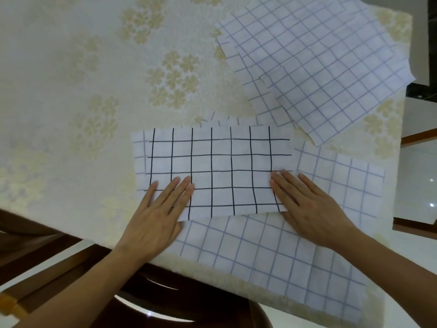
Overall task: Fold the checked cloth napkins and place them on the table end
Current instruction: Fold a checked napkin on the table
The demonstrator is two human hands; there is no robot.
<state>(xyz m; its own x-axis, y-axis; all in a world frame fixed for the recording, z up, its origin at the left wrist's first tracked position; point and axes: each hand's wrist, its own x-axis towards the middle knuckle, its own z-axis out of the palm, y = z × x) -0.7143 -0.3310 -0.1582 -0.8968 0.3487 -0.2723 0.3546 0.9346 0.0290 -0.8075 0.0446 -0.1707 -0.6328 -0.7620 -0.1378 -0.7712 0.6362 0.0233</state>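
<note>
Fingers (pixel 179 188) flat and extended on a folded black-checked napkin (pixel 212 171).
Left hand (pixel 153 214) presses its near-left corner, right hand (pixel 307 209) its right edge; blue-checked napkins (pixel 319 62) lie far right on the counter (pixel 71 91).

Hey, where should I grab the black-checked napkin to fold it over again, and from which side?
Probably by the short right edge of the black-checked napkin, coming from the right, beside the right hand. It lies flat as a long strip, so lifting that edge toward the left hand would halve it.
</note>
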